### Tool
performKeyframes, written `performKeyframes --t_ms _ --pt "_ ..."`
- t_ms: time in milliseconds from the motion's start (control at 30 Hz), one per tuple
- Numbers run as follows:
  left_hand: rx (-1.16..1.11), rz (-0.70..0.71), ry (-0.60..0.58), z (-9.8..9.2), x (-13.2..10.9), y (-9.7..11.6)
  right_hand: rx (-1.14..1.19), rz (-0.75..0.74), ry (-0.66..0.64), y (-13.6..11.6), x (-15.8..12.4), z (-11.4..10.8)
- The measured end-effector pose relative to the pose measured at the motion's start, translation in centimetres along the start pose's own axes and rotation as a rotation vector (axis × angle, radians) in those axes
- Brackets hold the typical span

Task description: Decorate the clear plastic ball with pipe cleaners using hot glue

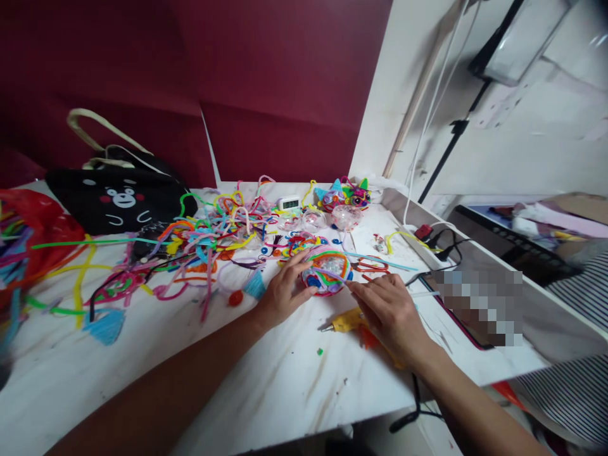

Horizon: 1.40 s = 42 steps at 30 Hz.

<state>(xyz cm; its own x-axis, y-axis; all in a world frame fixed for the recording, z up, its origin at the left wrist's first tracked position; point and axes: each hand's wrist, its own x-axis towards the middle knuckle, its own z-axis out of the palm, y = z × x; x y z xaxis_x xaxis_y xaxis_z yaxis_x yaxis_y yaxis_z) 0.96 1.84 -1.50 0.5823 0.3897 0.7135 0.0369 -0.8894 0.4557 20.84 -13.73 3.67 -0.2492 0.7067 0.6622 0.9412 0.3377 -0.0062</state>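
A round ornament [331,266] wound with colourful fuzzy strips rests on the white marbled table, its middle clear and shiny. My left hand [285,290] grips its left side, fingers on top and thumb at the front. At its right edge, my right hand [387,307] pinches the end of a purple strip [327,276] that crosses the ornament. Partly under my right hand lies a yellow glue gun [346,320], nozzle pointing left. Orange-handled scissors [373,266] are just behind that hand.
Tangled pipe cleaners [204,234] cover the table's left and back. Behind are a small timer [289,203], a blue-eared ornament [332,196] and a black bag [118,196]. To the right are a power strip [434,253] and a phone-like device [468,316]. Blue triangles [107,325] lie left.
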Motion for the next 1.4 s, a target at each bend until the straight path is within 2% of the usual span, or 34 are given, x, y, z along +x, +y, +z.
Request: performKeyframes --t_ms 433,800,1400 --pt "-0.008 0.005 -0.004 -0.05 0.06 0.15 0.113 0.045 0.082 -0.45 -0.1 0.11" --pt "-0.022 -0.018 -0.008 0.07 -0.13 -0.07 0.156 0.097 0.073 -0.32 -0.71 0.12" --pt "-0.091 -0.073 -0.008 0.18 -0.25 -0.17 0.176 0.069 0.129 -0.34 -0.69 0.26"
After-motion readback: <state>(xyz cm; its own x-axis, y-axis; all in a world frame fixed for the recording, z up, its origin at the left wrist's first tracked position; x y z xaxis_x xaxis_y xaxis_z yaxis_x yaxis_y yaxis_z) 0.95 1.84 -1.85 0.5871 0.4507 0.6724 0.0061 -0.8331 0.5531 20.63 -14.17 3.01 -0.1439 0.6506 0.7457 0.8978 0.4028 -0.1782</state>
